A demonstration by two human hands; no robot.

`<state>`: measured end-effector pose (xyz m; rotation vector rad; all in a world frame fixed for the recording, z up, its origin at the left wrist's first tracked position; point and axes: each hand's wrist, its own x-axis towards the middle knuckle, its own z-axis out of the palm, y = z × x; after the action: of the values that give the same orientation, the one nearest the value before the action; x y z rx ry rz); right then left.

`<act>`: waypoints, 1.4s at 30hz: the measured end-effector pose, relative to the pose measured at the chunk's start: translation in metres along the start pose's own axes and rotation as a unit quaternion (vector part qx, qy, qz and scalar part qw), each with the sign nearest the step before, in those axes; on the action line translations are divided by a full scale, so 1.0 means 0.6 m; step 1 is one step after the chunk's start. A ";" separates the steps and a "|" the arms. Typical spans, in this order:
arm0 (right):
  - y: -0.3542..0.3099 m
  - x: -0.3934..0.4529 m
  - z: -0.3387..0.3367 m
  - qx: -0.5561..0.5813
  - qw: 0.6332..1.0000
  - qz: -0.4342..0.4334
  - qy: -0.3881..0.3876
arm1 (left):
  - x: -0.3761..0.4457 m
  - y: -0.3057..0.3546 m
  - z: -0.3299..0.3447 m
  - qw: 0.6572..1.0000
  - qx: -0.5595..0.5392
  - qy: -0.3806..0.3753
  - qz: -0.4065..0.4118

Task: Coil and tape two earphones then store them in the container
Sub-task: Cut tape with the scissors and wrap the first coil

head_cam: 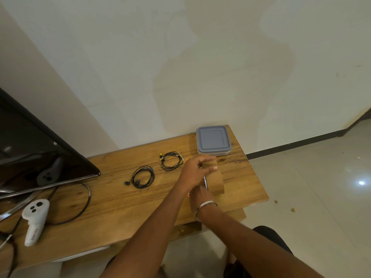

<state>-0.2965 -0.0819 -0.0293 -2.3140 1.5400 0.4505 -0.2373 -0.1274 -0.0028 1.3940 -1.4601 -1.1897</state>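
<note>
Two coiled black earphones lie on the wooden table [112, 201]: one [141, 176] near the middle, the other [171, 160], with a yellow plug, farther back. A brown tape roll [215, 182] stands on edge at the right. My left hand [195, 169] pinches the loose tape end above the roll. My right hand [199, 194], partly hidden behind my left wrist, grips the roll's near side. A clear container with a grey lid [212, 140] sits shut at the table's back right corner.
A dark screen [40, 149] leans at the left, with a white controller [35, 217] and a black cable loop [84, 203] in front of it. The table's right edge drops to a tiled floor [311, 187]. A wall stands close behind.
</note>
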 end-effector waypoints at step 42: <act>0.260 -0.062 -0.212 0.159 0.950 0.030 -0.266 | -0.006 0.022 -0.047 0.991 0.073 -0.111 0.001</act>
<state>-0.4443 -0.1636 0.0865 -1.7201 1.3013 0.7138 -0.2135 -0.1275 0.0175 1.3916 -1.7323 -1.2908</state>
